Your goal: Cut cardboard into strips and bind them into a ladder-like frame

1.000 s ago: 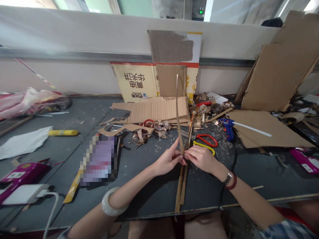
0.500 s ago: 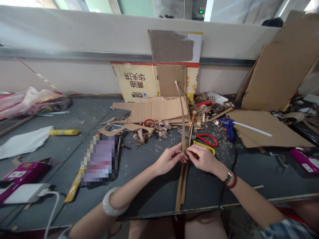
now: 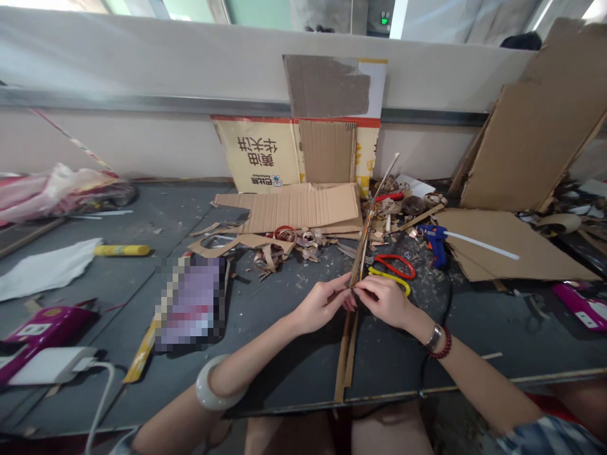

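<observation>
**Cardboard strip swung over to the right**
The cardboard strip (image 3: 384, 183), upright a second ago, is now leaned right and away above the worktop (image 3: 265, 354). Its lower end is pinched between the fingers of the left hand (image 3: 322, 306) and right hand (image 3: 386, 300), so a bend appears to be being worked in there. Loose strips (image 3: 344, 360) lie beneath, and scissors (image 3: 396, 265) just beyond.

1. Your worktop (image 3: 265, 360) is dark grey, with little brown scraps (image 3: 308, 243) all over it.
2. Two long cardboard strips (image 3: 345, 361) lie flat near your edge.
3. A blue glue gun (image 3: 434, 243), red scissors (image 3: 396, 265) and a yellow tube (image 3: 122, 250) lie on it too.
</observation>
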Motion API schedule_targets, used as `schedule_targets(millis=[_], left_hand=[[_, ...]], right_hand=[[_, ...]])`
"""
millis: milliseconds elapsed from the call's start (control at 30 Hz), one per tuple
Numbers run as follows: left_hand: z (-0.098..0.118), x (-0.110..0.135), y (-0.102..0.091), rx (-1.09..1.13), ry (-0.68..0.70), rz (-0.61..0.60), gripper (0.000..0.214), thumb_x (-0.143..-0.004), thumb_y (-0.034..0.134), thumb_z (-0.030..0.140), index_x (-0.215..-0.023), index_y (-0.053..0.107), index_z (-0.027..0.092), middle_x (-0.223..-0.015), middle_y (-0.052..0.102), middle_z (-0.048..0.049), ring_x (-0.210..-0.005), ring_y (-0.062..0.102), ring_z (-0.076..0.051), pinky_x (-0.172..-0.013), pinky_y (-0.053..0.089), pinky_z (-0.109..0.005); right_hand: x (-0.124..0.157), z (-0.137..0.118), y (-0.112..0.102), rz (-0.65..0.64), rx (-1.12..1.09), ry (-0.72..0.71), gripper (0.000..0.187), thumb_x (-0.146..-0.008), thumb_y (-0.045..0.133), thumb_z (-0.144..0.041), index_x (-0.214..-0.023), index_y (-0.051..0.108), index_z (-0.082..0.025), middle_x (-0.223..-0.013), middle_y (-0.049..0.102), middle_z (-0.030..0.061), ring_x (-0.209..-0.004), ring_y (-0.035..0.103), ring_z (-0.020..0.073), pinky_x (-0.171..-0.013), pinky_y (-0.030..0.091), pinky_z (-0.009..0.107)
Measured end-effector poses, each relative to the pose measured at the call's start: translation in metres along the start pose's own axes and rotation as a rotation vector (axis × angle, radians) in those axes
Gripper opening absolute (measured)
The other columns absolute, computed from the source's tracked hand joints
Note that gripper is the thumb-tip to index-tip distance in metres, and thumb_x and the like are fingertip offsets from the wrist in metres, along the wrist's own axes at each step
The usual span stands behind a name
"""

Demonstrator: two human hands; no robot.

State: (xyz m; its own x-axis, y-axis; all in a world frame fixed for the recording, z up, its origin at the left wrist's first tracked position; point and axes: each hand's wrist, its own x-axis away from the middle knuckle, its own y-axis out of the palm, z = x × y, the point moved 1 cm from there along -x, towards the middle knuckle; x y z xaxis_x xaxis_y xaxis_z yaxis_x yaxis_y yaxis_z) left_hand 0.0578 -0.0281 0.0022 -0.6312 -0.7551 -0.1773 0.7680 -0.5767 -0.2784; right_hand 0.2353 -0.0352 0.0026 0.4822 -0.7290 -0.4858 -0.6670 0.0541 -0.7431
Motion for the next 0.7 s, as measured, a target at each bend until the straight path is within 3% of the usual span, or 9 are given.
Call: schedule_targets(millis=[133, 300, 700], left_hand=[[0.001, 0.0, 0.001, -0.005, -0.04, 0.033, 0.037, -0.088, 0.044, 0.031, -0.118, 0.049, 0.01, -0.072, 0.064, -0.0033, -0.065, 0.062, -0.013, -0.065, 0.051, -0.025], [0.003, 0.0, 0.001, -0.056, -0.057, 0.104, 0.024, -0.085, 0.049, 0.033, -0.09, 0.059, 0.012, -0.074, 0.065, -0.0047, -0.067, 0.063, -0.015, -0.065, 0.052, -0.025], [0.012, 0.0, -0.002, -0.363, 0.04, 0.138, 0.019, -0.087, 0.043, 0.024, -0.076, 0.055, 0.014, -0.065, 0.06, -0.0003, -0.06, 0.055, -0.01, -0.058, 0.042, -0.018]], right_hand=[[0.0, -0.001, 0.0, 0.024, -0.005, 0.01, 0.014, -0.084, 0.046, -0.016, -0.08, 0.059, -0.018, -0.074, 0.061, 0.0041, -0.069, 0.056, 0.0142, -0.064, 0.046, 0.025], [0.0, -0.004, -0.001, 0.046, -0.025, 0.016, 0.013, -0.084, 0.046, -0.015, -0.08, 0.058, -0.017, -0.073, 0.06, 0.0037, -0.066, 0.054, 0.0132, -0.061, 0.044, 0.024], [-0.001, -0.005, -0.003, 0.05, 0.053, 0.031, 0.012, -0.084, 0.045, -0.016, -0.083, 0.056, -0.019, -0.077, 0.061, 0.0041, -0.072, 0.056, 0.015, -0.065, 0.046, 0.027]])
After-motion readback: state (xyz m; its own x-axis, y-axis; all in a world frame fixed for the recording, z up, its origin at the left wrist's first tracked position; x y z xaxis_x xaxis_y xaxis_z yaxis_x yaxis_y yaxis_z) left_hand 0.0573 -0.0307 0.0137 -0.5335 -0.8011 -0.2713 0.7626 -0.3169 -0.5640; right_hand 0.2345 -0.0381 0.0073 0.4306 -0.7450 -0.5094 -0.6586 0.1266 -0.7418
